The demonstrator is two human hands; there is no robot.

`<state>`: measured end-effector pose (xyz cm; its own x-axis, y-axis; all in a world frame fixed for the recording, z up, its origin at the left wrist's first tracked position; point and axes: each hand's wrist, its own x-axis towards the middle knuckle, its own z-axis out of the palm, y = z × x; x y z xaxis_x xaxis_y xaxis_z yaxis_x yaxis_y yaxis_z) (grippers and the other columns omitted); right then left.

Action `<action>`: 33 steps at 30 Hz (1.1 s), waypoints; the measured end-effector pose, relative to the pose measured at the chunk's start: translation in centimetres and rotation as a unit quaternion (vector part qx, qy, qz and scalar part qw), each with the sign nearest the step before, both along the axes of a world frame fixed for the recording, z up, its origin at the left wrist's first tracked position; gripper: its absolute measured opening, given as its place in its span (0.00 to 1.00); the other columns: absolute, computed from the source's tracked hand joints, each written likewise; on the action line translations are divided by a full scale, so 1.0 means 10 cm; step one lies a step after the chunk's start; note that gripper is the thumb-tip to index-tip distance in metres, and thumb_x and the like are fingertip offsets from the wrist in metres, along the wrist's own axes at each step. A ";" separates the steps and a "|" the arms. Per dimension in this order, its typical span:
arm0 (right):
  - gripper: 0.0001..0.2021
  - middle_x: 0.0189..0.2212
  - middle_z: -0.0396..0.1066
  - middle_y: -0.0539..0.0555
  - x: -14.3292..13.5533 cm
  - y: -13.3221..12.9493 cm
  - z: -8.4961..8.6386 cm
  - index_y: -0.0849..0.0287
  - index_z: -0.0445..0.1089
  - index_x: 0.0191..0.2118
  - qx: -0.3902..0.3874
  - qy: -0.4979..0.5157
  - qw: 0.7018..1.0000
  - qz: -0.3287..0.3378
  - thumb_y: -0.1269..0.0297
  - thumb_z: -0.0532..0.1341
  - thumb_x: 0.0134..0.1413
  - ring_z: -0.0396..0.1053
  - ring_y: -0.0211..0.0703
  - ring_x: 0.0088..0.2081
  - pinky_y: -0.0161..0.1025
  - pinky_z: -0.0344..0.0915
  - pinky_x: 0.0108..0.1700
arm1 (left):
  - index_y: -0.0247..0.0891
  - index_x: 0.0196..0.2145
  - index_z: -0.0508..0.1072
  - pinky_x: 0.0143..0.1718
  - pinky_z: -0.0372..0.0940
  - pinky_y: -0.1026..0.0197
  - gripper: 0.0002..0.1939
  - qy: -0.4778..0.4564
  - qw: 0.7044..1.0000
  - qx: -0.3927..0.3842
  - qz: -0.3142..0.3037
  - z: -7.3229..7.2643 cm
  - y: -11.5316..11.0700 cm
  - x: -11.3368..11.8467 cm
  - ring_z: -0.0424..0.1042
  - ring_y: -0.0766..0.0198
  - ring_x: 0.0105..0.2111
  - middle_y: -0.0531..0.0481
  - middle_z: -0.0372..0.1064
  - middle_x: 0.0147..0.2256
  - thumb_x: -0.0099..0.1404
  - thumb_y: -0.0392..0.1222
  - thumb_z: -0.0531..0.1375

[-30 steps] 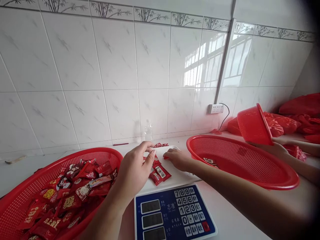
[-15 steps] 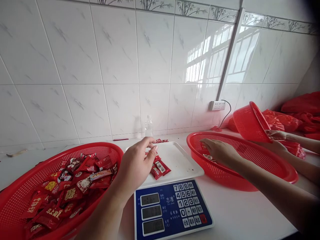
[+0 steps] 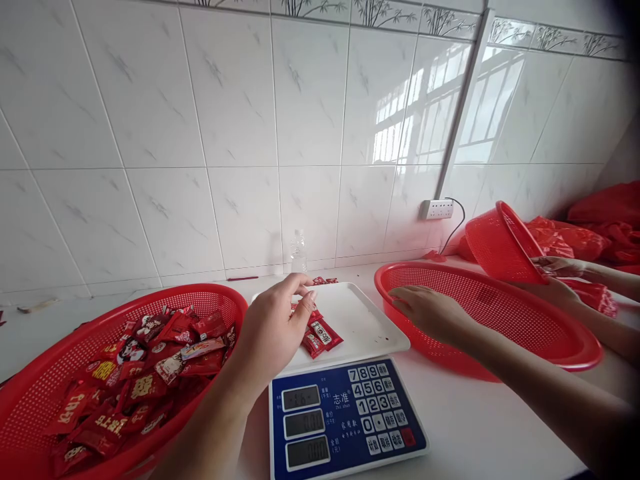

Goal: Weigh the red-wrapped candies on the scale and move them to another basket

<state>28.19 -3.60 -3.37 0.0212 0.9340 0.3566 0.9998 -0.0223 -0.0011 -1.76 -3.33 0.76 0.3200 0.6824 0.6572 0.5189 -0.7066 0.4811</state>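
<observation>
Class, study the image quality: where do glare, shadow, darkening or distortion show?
Head view: window glare on the tiled wall, a faint shadow left of the bottle, a dark upper right corner, the filled basket apparently stretched toward the frame edge, faint digits on the scale.

The left hand (image 3: pixel 277 327) is hovering at the middle of the view, its forearm rising from the bottom edge — the thumb is pointing up and away beneath curled fingers, with the back of the hand facing the camera. The right hand (image 3: pixel 433 313) is hanging farther right, palm down, its fingers lying close together and pointing left — the wrist is staying nearly straight as the forearm is slanting in from the lower right, well apart from the left.
</observation>
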 end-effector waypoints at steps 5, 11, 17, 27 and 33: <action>0.18 0.50 0.74 0.58 -0.56 -0.04 -0.04 0.55 0.71 0.52 -0.064 0.039 0.991 0.108 0.57 0.52 0.63 0.72 0.49 0.49 0.43 0.67 0.46 | 0.43 0.42 0.71 0.25 0.65 0.64 0.06 0.004 1.000 0.002 0.005 0.00 0.01 0.02 0.74 0.67 0.26 0.54 0.77 0.37 0.68 0.40 0.56; 0.16 0.41 0.78 0.59 -1.05 -0.02 -0.08 0.57 0.73 0.47 -0.081 0.063 0.982 0.157 0.57 0.53 0.62 0.74 0.51 0.42 0.43 0.66 0.40 | 0.43 0.42 0.71 0.27 0.66 0.63 0.06 0.009 1.000 0.012 0.008 0.02 0.01 0.02 0.75 0.65 0.29 0.53 0.77 0.37 0.68 0.39 0.56; 0.10 0.39 0.77 0.59 -1.16 0.01 -0.08 0.56 0.72 0.42 -0.072 0.077 0.978 0.182 0.61 0.58 0.58 0.73 0.52 0.41 0.43 0.64 0.39 | 0.43 0.42 0.71 0.27 0.67 0.63 0.06 0.014 1.000 0.013 0.013 0.01 0.00 0.03 0.76 0.63 0.30 0.52 0.77 0.37 0.68 0.39 0.56; 0.12 0.42 0.73 0.56 -0.86 0.02 -0.12 0.54 0.72 0.45 -0.010 0.124 0.979 0.162 0.67 0.55 0.58 0.73 0.43 0.38 0.38 0.66 0.37 | 0.43 0.43 0.71 0.26 0.68 0.63 0.06 0.015 1.000 0.014 0.007 0.00 0.01 0.03 0.75 0.64 0.28 0.52 0.77 0.38 0.68 0.41 0.56; 0.15 0.45 0.70 0.60 -0.32 0.02 0.00 0.56 0.70 0.48 0.051 0.076 0.995 0.045 0.65 0.50 0.60 0.71 0.48 0.38 0.38 0.63 0.30 | 0.43 0.42 0.71 0.28 0.69 0.62 0.06 0.015 1.000 0.010 0.004 0.01 0.01 0.03 0.76 0.64 0.28 0.52 0.78 0.37 0.68 0.40 0.56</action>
